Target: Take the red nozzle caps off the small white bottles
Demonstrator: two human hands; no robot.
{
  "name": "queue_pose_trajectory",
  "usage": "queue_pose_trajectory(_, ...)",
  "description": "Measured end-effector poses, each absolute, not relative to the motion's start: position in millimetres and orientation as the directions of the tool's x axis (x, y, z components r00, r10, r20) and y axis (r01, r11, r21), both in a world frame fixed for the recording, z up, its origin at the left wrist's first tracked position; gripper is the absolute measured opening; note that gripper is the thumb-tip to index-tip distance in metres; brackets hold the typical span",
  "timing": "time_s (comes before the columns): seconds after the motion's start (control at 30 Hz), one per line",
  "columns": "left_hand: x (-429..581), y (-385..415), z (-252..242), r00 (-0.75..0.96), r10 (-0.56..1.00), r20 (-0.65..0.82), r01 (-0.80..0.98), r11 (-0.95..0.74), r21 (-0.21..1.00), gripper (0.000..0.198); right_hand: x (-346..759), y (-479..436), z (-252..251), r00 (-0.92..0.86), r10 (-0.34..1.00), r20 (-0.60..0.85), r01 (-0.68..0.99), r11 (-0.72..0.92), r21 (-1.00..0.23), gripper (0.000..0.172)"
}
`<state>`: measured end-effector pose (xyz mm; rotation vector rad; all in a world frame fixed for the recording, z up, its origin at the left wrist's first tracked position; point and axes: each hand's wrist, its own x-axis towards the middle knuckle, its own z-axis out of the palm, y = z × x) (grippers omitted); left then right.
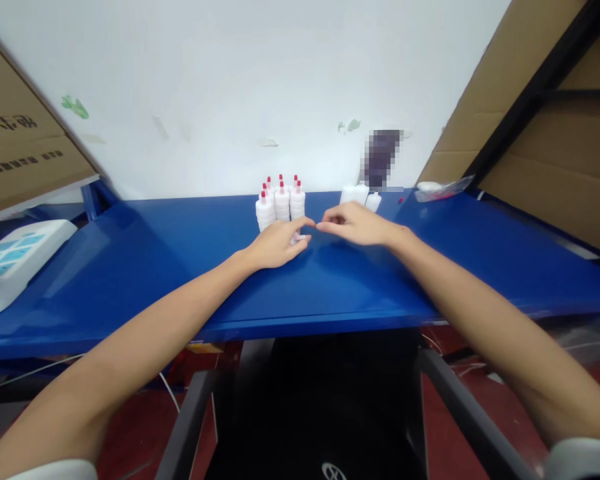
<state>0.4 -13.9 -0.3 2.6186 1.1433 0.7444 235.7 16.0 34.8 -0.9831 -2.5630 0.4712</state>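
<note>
My left hand (280, 244) is closed, with a small white piece (299, 238) showing between thumb and index finger. It looks like the nozzle of a squeeze bottle, but the palm hides the rest. My right hand (353, 223) is just right of it, its fingertips drawn together close to the left index finger. Whether anything small sits in that pinch I cannot make out. Behind my left hand stand several white squeeze bottles with red tips (281, 199), upright in a tight group. Beyond my right hand are a few white bottles (355, 193), partly hidden, and one without a red tip (373, 201).
The blue table (180, 267) meets a white wall at the back. A small red cap (401, 200) and a clear plastic bag (443, 190) lie at the back right. A white device with blue panels (23, 257) stands on the left. Cardboard (555, 167) borders the right side.
</note>
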Motion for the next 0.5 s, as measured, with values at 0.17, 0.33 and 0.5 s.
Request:
queue_pose_trajectory(0.17, 0.3, -16.4, 0.8, 0.523, 0.765, 0.376, 0.671, -0.642, 0.372, 0.054, 211.2, 3.9, 25.7, -0.748, 0.608, 0.267, 0.428, 0.749, -0.506, 0.04)
queue_pose_trajectory(0.33, 3.7, -16.9, -0.3, 0.534, 0.754, 0.383, 0.633, -0.657, 0.409, 0.065, 209.1, 3.1, 25.6, -0.716, 0.637, 0.285, 0.443, 0.731, -0.52, 0.026)
queue_pose_trajectory(0.5, 5.5, -19.3, -1.5, 0.591, 0.721, 0.361, 0.545, -0.687, 0.481, 0.078, 209.4, 5.5, 27.1, -0.698, 0.666, 0.263, 0.334, 0.628, -0.703, 0.022)
